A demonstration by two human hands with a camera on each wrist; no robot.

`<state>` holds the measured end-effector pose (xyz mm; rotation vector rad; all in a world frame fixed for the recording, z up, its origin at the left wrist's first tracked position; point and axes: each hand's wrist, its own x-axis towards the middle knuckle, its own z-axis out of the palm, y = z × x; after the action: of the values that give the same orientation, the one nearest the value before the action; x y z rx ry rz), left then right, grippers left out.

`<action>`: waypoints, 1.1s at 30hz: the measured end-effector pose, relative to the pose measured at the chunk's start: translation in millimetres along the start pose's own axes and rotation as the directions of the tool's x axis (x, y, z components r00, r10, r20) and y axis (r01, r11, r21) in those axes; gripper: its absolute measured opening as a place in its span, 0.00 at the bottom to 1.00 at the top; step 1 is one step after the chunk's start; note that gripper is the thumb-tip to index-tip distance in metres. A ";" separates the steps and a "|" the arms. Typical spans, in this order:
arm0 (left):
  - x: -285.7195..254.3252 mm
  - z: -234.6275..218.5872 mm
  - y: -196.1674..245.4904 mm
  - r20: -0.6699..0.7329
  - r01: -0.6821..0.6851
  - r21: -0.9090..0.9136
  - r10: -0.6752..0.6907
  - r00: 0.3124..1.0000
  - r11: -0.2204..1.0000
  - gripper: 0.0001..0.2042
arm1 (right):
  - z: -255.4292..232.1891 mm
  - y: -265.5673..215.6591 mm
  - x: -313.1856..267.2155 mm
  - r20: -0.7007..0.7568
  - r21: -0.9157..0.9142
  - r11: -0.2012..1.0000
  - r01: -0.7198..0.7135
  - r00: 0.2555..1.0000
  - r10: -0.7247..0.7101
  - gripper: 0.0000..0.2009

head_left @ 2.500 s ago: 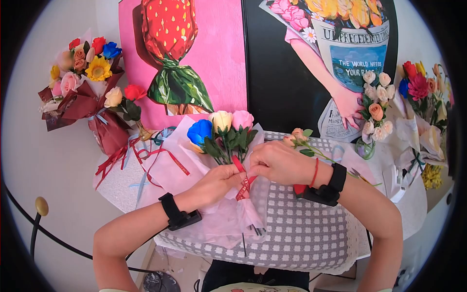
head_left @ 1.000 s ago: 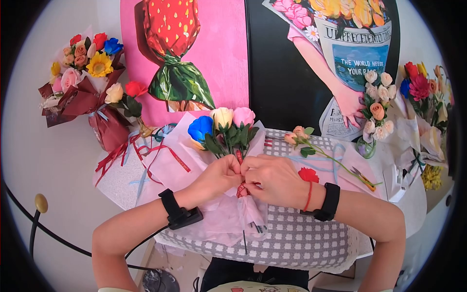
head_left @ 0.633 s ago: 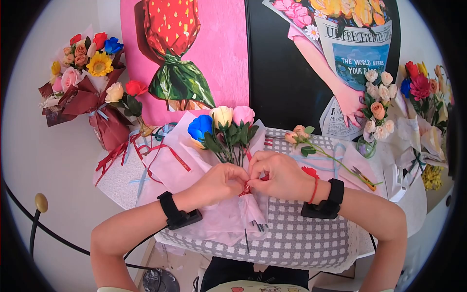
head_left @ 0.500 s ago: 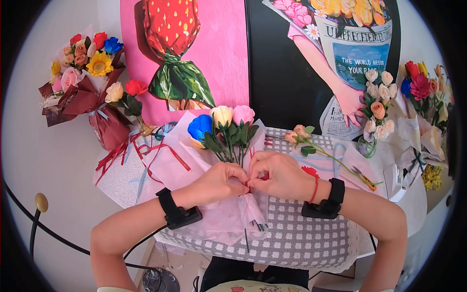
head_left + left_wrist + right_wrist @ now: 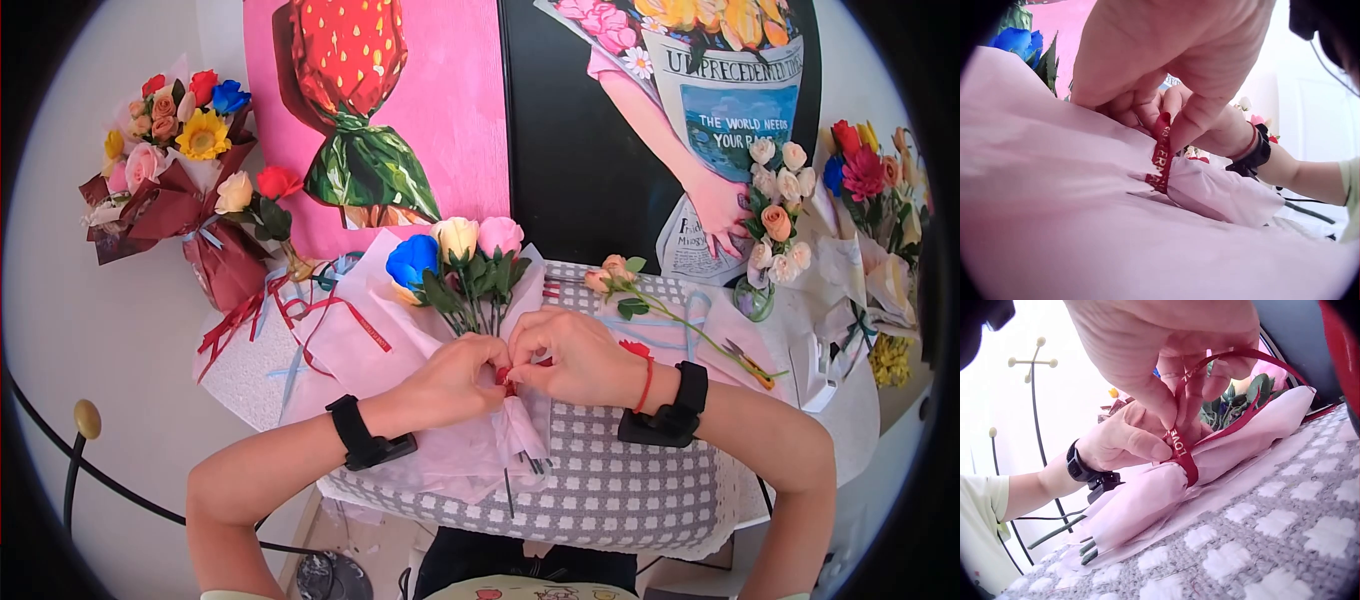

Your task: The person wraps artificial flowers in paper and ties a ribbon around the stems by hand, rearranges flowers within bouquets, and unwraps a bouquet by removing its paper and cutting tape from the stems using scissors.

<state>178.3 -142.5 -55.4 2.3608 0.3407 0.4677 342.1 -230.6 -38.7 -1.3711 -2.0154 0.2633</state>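
Observation:
A bouquet wrapped in pink tissue paper (image 5: 370, 400) lies on the table, with a blue rose (image 5: 410, 268), a cream rose (image 5: 457, 240) and a pink rose (image 5: 500, 236) at its far end. A red ribbon (image 5: 1190, 472) with gold lettering circles the gathered wrap, above the cut stem ends (image 5: 1088, 553). My left hand (image 5: 458, 382) pinches the ribbon at the tie, thumb right beside the band. From the other side my right hand (image 5: 572, 358) pinches a length of it between thumb and fingers; a loose loop arches over these fingers in the right wrist view. Fingers partly hide the knot.
A grey-and-white checked cloth (image 5: 640, 480) covers the table's front. To the right lie a peach rose stem (image 5: 655, 300), a red flower (image 5: 634, 348) and scissors (image 5: 750, 366). Loose ribbons (image 5: 240, 325) and a burgundy-wrapped bouquet (image 5: 220, 265) stand left. Paintings lean behind.
Both hands have moved down slightly along the ribbon to the tie. The right hand has turned and shifted, and the ribbon now sits mostly hidden between the fingers. The bouquet stays in place.

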 end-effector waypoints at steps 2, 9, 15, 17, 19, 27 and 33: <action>-0.7 -3.3 4.3 -0.001 0.018 -0.051 -0.018 1.000 0.999 0.07 | -0.2 0.0 0.6 0.006 0.004 1.000 -0.011 1.000 0.011 0.04; 0.5 -5.3 2.1 0.157 0.139 -0.385 -0.083 0.984 0.912 0.08 | 0.8 4.0 1.6 -0.002 0.046 0.998 -0.048 0.999 0.048 0.04; 1.6 1.7 -0.3 0.170 0.172 -0.434 -0.107 0.980 0.884 0.12 | 1.4 3.9 1.3 0.003 0.076 0.995 -0.062 0.998 0.062 0.05; 0.8 4.0 -1.9 0.133 0.148 -0.410 -0.102 0.986 0.900 0.11 | 1.5 3.8 1.9 0.005 0.075 0.995 -0.062 0.998 0.061 0.05; -0.2 4.5 -0.1 0.067 0.105 -0.259 -0.091 0.994 0.960 0.10 | 1.4 4.2 1.9 -0.001 0.070 0.995 -0.077 0.997 0.077 0.06; -3.4 -8.3 4.8 0.029 0.017 -0.219 -0.011 1.000 0.976 0.10 | 0.6 3.0 3.2 -0.005 0.056 0.996 -0.076 0.997 0.077 0.05; -8.2 -18.9 11.5 0.005 0.026 0.141 -0.027 1.000 0.990 0.06 | 0.0 3.4 4.4 -0.019 0.062 0.995 -0.080 0.997 0.081 0.05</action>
<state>164.3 -142.8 -36.4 2.4911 0.4139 0.4360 343.7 -225.2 -38.6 -1.4126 -1.9215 0.3428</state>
